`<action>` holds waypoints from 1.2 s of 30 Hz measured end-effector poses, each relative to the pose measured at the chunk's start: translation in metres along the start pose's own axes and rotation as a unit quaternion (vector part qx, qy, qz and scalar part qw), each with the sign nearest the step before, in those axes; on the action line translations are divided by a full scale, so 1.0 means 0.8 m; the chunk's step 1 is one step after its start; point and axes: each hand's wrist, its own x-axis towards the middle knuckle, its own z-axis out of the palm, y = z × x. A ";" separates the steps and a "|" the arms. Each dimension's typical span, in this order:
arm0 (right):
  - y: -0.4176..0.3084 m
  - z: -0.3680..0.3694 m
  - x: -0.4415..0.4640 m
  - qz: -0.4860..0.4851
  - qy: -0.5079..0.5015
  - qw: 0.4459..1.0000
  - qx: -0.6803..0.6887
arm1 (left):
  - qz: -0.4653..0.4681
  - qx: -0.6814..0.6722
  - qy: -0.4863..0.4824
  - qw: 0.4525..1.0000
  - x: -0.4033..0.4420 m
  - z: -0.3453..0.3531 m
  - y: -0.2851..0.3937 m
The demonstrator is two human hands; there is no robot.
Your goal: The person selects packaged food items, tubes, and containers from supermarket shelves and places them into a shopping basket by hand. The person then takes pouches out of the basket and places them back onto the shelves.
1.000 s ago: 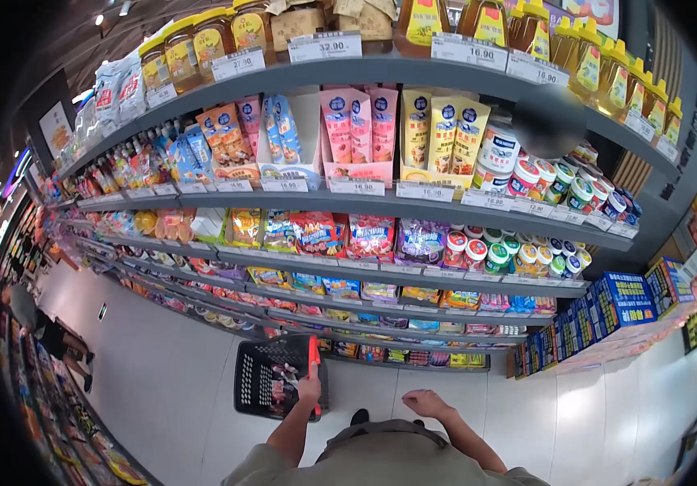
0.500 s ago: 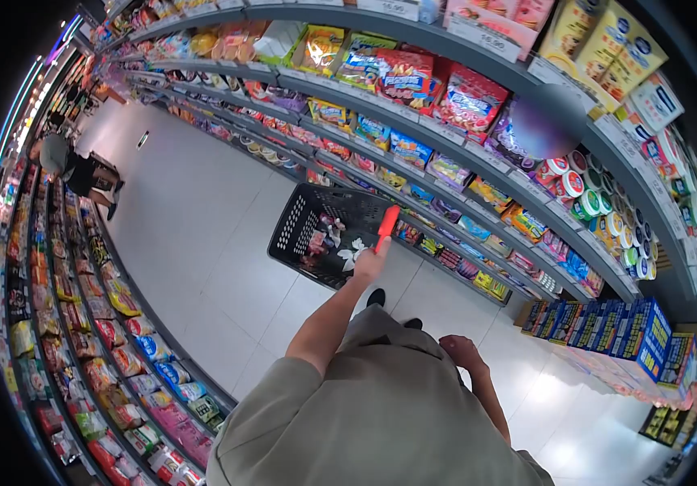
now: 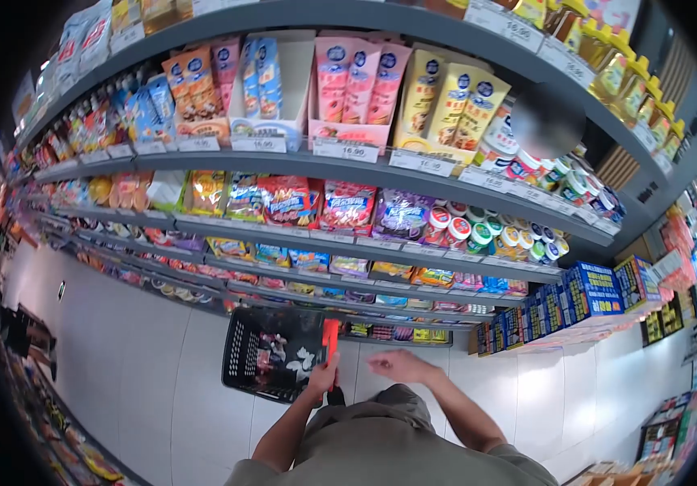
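My left hand (image 3: 324, 377) is closed around the upright red handle (image 3: 331, 340) of a black plastic shopping basket (image 3: 239, 356). Inside the basket lie small packaged items (image 3: 270, 356) and some white pieces (image 3: 304, 359) that I cannot identify. My right hand (image 3: 403, 366) is held out in front of my body, to the right of the handle and apart from it. Its fingers are loosely bent, and nothing shows in them. The bottom shelf with small colourful packs (image 3: 401, 333) is just beyond it.
Curved shelves (image 3: 283, 166) ahead carry boxed tubes (image 3: 352, 85), candy bags (image 3: 348, 205) and round-lidded tubs (image 3: 479, 236). Blue-and-yellow cartons (image 3: 591, 289) are stacked at the right. Another person (image 3: 28, 344) is partly visible at the left. Pale tiles (image 3: 142, 364) cover the floor.
My view has turned toward the shelves, which now span the picture. My right hand has come up from beside my hip to the front. My left hand still grips the basket handle.
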 end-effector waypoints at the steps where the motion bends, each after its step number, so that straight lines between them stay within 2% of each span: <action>1: -0.039 -0.039 0.002 -0.036 0.017 0.999 0.006 | 0.018 -0.009 0.005 1.000 -0.001 -0.002 -0.004; 2: -0.085 -0.084 -0.002 -0.053 0.049 0.997 0.008 | 0.024 -0.004 0.002 1.000 0.004 -0.004 -0.013; 4: -0.164 -0.172 -0.016 -0.083 0.146 0.986 0.004 | 0.063 0.086 0.133 0.985 0.023 -0.015 -0.028; 5: -0.174 -0.209 -0.019 -0.159 0.251 0.951 -0.084 | 0.057 0.038 0.112 0.991 0.011 -0.026 -0.019; 6: -0.212 -0.253 -0.029 -0.153 0.323 0.932 -0.049 | 0.062 0.041 0.113 0.991 0.010 -0.032 -0.019; 7: -0.220 -0.289 -0.027 -0.198 0.417 0.887 0.001 | 0.059 -0.010 0.138 0.989 0.010 -0.035 -0.025; 8: -0.253 -0.327 -0.042 -0.088 0.479 0.873 0.025 | 0.055 -0.061 0.161 0.984 0.011 -0.040 -0.034; 10: -0.287 -0.383 -0.039 -0.135 0.592 0.795 0.008 | 0.081 -0.063 0.162 0.981 0.012 -0.050 -0.051; 12: -0.283 -0.423 -0.030 -0.101 0.592 0.799 -0.044 | 0.096 -0.100 0.162 0.977 0.005 -0.054 -0.054; 15: -0.282 -0.448 0.002 -0.128 0.653 0.705 -0.248 | 0.087 -0.121 0.131 0.980 0.003 -0.059 -0.061; 18: -0.284 -0.456 0.023 -0.110 0.666 0.690 -0.261 | 0.060 -0.124 0.124 0.983 0.005 -0.061 -0.071; 20: -0.292 -0.456 0.031 -0.107 0.668 0.697 -0.237 | 0.062 -0.094 0.120 0.986 0.011 -0.063 -0.079; 22: -0.282 -0.469 0.043 -0.023 0.649 0.726 -0.226 | 0.040 -0.122 0.099 0.987 0.002 -0.059 -0.076; 23: -0.275 -0.472 0.045 -0.023 0.649 0.726 -0.226 | 0.040 -0.121 0.099 0.987 -0.003 -0.060 -0.075; 26: -0.274 -0.477 0.044 -0.045 0.649 0.738 -0.180 | 0.037 -0.159 0.083 0.983 -0.005 -0.068 -0.071; 28: -0.280 -0.470 0.033 -0.043 0.631 0.769 -0.092 | 0.040 -0.149 0.079 0.985 -0.007 -0.072 -0.070; 30: -0.275 -0.468 0.034 -0.062 0.636 0.768 -0.048 | 0.044 -0.161 0.079 0.983 -0.005 -0.074 -0.069; 32: -0.268 -0.465 0.032 -0.138 0.648 0.749 0.013 | 0.045 -0.176 0.077 0.980 -0.003 -0.079 -0.072; 34: -0.273 -0.452 0.023 -0.152 0.652 0.743 0.017 | 0.059 -0.194 0.064 0.977 -0.011 -0.083 -0.060; 36: -0.279 -0.439 0.013 -0.167 0.627 0.761 0.014 | 0.074 -0.213 0.049 0.973 -0.021 -0.085 -0.039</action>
